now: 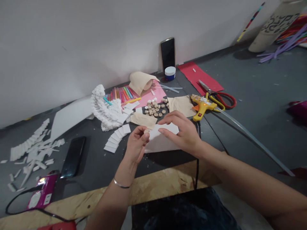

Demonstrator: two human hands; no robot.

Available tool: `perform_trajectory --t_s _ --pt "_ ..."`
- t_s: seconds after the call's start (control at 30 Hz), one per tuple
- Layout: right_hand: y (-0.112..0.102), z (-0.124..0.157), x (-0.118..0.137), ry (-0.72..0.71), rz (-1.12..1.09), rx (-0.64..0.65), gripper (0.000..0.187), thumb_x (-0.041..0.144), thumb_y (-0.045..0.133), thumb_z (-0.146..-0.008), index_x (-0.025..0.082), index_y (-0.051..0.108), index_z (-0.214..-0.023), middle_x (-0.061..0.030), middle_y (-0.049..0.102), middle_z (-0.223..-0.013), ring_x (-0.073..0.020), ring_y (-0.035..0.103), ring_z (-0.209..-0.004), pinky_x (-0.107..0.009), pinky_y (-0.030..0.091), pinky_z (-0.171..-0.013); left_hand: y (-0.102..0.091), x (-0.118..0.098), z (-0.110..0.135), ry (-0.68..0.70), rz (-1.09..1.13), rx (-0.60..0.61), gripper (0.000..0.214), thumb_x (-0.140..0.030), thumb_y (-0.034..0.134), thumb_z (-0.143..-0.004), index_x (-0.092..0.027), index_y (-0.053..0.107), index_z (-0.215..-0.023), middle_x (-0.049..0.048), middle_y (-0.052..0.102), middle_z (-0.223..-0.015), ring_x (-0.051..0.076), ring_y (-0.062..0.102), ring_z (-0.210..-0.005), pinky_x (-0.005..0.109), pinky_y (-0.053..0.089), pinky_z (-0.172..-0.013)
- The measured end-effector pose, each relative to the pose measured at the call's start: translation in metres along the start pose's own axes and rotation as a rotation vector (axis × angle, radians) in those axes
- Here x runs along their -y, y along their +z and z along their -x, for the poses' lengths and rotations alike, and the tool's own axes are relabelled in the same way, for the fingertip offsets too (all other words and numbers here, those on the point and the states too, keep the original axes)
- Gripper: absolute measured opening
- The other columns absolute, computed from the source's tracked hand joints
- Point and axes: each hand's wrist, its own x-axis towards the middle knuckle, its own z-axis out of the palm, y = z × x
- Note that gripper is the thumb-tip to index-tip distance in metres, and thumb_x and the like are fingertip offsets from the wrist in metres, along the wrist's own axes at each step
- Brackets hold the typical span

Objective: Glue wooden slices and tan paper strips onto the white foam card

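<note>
Between the thumb and fingers of my left hand [137, 143] is a small beige piece [146, 131], much like the ones piled beyond it. My right hand [181, 132] hovers just to the right, thumb and fingers apart with nothing between them. Under both hands lies a white sheet [158, 142]. A beige cloth piece [144, 120] touches its far edge. Farther back sits a pile of small round beige pieces [153, 110], a few of them white. The yellow hot glue gun [203, 107] rests on its side to the right, a long glue stick [251, 139] extending from its back.
Red-handled scissors [224, 97] lie partly on red paper [199, 76]. Left are white paper squares [115, 140], a ruffled white piece [105, 108], a black phone [74, 156] and white scraps [35, 153]. Another phone [168, 52] leans on the wall behind a blue jar [170, 74].
</note>
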Motion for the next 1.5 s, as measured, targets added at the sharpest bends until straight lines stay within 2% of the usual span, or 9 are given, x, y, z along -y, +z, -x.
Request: perform_trajectory --t_s 0.17,0.37,0.53,0.67,0.83,0.97,1.1,1.3,1.5 --pt "-0.001 -0.004 -0.006 0.089 -0.066 -0.036 0.017 0.029 0.07 -0.082 0.021 0.061 -0.071 -0.0007 0.063 -0.073 -0.0155 0.059 -0.073 -0.03 0.047 -0.069 -0.002 0.0 -0.001 0.02 -0.007 0.013 0.04 -0.036 0.088 -0.058 -0.016 0.06 -0.078 -0.0057 0.05 -0.061 0.003 0.039 -0.051 0.017 0.028 -0.048" --pt "0.002 -0.003 -0.015 0.136 -0.093 0.018 0.013 0.027 0.064 -0.087 0.02 0.065 -0.076 -0.0029 0.068 -0.081 -0.0169 0.063 -0.078 -0.031 0.048 -0.071 -0.011 -0.017 0.001 0.031 -0.059 0.07 0.038 -0.037 0.089 -0.056 -0.015 0.065 -0.077 -0.0032 0.054 -0.058 0.006 0.044 -0.054 0.018 0.033 -0.052" --pt "0.0 0.0 -0.019 0.127 -0.011 0.032 0.016 0.029 0.054 -0.09 0.021 0.054 -0.076 -0.0013 0.059 -0.073 -0.0163 0.055 -0.069 -0.03 0.042 -0.063 -0.038 -0.052 0.041 0.116 -0.604 -0.008 0.028 -0.031 0.085 -0.062 -0.018 0.075 -0.085 0.0042 0.069 -0.08 0.014 0.057 -0.07 0.024 0.043 -0.064" --pt "-0.001 0.004 -0.018 0.15 0.023 0.073 0.025 0.036 0.049 -0.093 0.024 0.047 -0.072 0.0 0.052 -0.066 -0.0162 0.051 -0.063 -0.031 0.039 -0.059 -0.06 -0.065 0.082 0.085 -1.063 -0.077 0.011 -0.026 0.078 -0.071 -0.021 0.076 -0.081 0.0031 0.068 -0.074 0.016 0.056 -0.065 0.025 0.038 -0.06" --pt "-0.001 0.009 -0.016 0.121 0.051 0.098 0.036 0.048 0.048 -0.093 0.025 0.044 -0.066 -0.0009 0.049 -0.062 -0.0182 0.051 -0.063 -0.033 0.038 -0.059 -0.082 -0.053 0.097 0.113 -1.344 -0.015 0.007 -0.02 0.072 -0.074 -0.022 0.075 -0.079 0.0028 0.067 -0.074 0.018 0.057 -0.066 0.026 0.037 -0.062" --pt "0.001 0.01 -0.019 0.1 0.061 0.082 0.027 0.045 0.05 -0.092 0.026 0.05 -0.074 -0.0035 0.057 -0.072 -0.02 0.054 -0.068 -0.035 0.041 -0.062 -0.089 -0.04 0.095 0.141 -1.464 0.009 0.013 -0.02 0.064 -0.082 -0.021 0.075 -0.089 0.0062 0.069 -0.085 0.022 0.061 -0.079 0.029 0.04 -0.071" --pt "0.003 0.009 -0.023 0.049 0.082 0.107 0.018 0.037 0.055 -0.091 0.025 0.054 -0.078 -0.0046 0.061 -0.076 -0.0204 0.056 -0.07 -0.036 0.042 -0.065 -0.09 -0.033 0.098 0.181 -1.529 0.023 0.021 -0.022 0.058 -0.087 -0.021 0.073 -0.102 0.0087 0.07 -0.094 0.024 0.062 -0.087 0.032 0.042 -0.075" --pt "0.007 0.009 -0.028 0.029 0.111 0.128 0.022 0.038 0.058 -0.09 0.023 0.055 -0.074 -0.0035 0.063 -0.072 -0.0192 0.055 -0.065 -0.038 0.041 -0.068 -0.088 -0.025 0.112 0.225 -1.619 0.019 0.032 -0.019 0.046 -0.093 -0.019 0.066 -0.117 0.0094 0.066 -0.095 0.023 0.06 -0.087 0.033 0.044 -0.079" --pt "0.009 0.011 -0.029 0.012 0.133 0.145 0.026 0.038 0.061 -0.088 0.023 0.052 -0.069 -0.0022 0.061 -0.069 -0.0181 0.053 -0.062 -0.036 0.038 -0.069 -0.08 -0.019 0.117 0.295 -1.768 0.006 0.024 -0.018 0.047 -0.093 -0.018 0.068 -0.105 0.0095 0.063 -0.087 0.025 0.059 -0.084 0.033 0.042 -0.075"
